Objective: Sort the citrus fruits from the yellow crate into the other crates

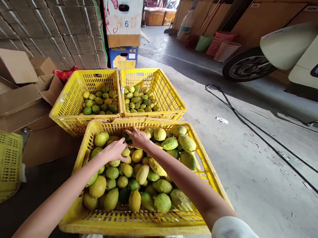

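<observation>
A big yellow plastic crate in front of me is full of green and yellow lemons. Both my hands reach into its far part. My left hand curls over a yellow lemon near the middle of the pile. My right hand closes its fingers on a dark green lemon by the far wall of the crate. Behind this crate stand two smaller yellow crates, the left one and the right one, each partly filled with small green and yellow fruit.
Flattened cardboard stacks and open boxes fill the left. Another yellow crate stands at the left edge. On the concrete floor to the right run black cables, beside a scooter wheel. Pink baskets stand further back.
</observation>
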`<state>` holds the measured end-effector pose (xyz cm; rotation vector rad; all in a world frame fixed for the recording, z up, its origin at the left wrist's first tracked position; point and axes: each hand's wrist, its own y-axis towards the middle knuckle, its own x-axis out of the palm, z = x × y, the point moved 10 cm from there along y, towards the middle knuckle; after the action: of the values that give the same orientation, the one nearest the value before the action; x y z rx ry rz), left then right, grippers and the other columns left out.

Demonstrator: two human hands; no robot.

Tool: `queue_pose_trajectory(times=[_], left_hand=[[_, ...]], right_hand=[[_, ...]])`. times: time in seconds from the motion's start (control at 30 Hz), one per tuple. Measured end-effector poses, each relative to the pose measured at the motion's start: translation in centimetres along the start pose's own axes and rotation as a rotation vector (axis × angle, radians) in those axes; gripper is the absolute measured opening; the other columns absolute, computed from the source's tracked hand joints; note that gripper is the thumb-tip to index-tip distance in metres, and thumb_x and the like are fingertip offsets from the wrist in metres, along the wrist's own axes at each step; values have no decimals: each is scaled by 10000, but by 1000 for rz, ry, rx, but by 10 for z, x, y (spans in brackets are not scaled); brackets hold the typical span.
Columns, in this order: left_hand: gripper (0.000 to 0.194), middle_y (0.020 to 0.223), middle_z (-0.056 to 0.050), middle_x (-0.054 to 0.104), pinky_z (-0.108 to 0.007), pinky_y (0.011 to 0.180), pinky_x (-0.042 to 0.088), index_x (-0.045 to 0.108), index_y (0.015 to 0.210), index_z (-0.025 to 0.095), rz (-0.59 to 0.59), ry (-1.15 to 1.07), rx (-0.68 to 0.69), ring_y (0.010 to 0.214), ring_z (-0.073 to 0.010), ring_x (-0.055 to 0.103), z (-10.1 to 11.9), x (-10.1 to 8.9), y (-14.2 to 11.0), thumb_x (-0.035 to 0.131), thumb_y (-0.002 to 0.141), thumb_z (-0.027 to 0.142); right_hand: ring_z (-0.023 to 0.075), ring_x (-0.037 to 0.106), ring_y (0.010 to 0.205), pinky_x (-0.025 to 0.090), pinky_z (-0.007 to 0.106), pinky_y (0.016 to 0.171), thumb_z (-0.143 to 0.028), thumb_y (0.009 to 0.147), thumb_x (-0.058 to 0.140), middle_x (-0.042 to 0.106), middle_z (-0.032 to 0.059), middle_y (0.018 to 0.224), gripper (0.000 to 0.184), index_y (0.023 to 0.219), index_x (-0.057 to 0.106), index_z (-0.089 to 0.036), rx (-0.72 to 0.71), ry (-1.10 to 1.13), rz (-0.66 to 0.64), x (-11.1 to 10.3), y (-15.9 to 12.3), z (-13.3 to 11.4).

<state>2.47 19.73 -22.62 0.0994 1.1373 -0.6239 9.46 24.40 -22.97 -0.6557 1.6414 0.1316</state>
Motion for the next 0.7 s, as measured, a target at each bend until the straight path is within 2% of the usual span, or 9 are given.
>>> queue_pose_trajectory(times=[0.1, 0.2, 0.27, 0.33, 0.37, 0.47, 0.53, 0.6, 0.7], left_hand=[[261, 1035, -103, 695, -400, 845, 547, 652, 905, 195, 155, -250, -50, 911, -281, 684, -19, -29, -9, 705, 756, 402], [268, 888, -46, 695, -328, 736, 533, 623, 915, 211, 389, -768, -173, 829, -221, 671, -46, -55, -19, 669, 774, 434], [317, 851, -32, 691, -273, 612, 497, 614, 954, 208, 458, -1154, -253, 740, -187, 666, -55, -56, -22, 697, 736, 423], [347, 811, -22, 681, -234, 530, 461, 615, 981, 199, 446, -1468, -311, 665, -160, 651, -50, -50, -22, 718, 706, 383], [338, 799, -23, 679, -228, 517, 466, 619, 987, 195, 430, -1584, -336, 654, -154, 649, -46, -47, -22, 713, 710, 364], [290, 831, -57, 701, -277, 580, 559, 613, 1023, 199, 390, -1808, -384, 730, -189, 696, -30, -37, -24, 638, 778, 353], [305, 887, -92, 724, -340, 641, 605, 599, 1067, 209, 335, -1836, -375, 831, -244, 730, -20, -29, -25, 612, 814, 378], [326, 941, -113, 740, -370, 659, 609, 592, 1082, 221, 280, -1789, -356, 890, -277, 739, -14, -19, -25, 653, 820, 405], [292, 957, -86, 744, -304, 592, 546, 606, 984, 244, 255, -1760, -362, 827, -231, 719, -12, -2, -26, 753, 782, 395]], right_hand=[[427, 605, 1326, 554, 469, 1004, -163, 867, 795, 554, 269, 1441, 703, 1504, 503, -219, 6, 17, 51, -4, 0, -4], [368, 669, 1225, 576, 417, 940, -195, 874, 787, 634, 227, 1354, 667, 1466, 480, -209, -31, 82, 82, -9, -5, 0], [286, 727, 1055, 599, 366, 853, -285, 888, 765, 702, 173, 1237, 672, 1453, 418, -179, -50, 265, 110, -15, -11, 8], [251, 737, 905, 613, 368, 777, -401, 859, 749, 736, 131, 1125, 695, 1409, 394, -168, -44, 768, 167, -24, -20, 22], [244, 736, 867, 619, 382, 763, -476, 872, 691, 739, 119, 1099, 642, 1370, 419, -176, -37, 1023, 169, -25, -25, 27], [277, 746, 898, 633, 440, 803, -656, 925, 416, 750, 137, 1008, 561, 1165, 563, -170, -1, 1604, 79, -23, -41, 27], [296, 744, 985, 636, 438, 843, -658, 918, 391, 756, 147, 1017, 556, 1080, 614, -176, 60, 1820, 120, -23, -52, 32], [296, 735, 1023, 644, 405, 809, -605, 875, 497, 755, 126, 1030, 459, 1054, 626, -203, 158, 1952, 230, -18, -63, 45], [269, 720, 911, 633, 348, 662, -551, 814, 632, 728, 81, 942, 366, 1002, 617, -238, 304, 2069, 291, 8, -75, 57]])
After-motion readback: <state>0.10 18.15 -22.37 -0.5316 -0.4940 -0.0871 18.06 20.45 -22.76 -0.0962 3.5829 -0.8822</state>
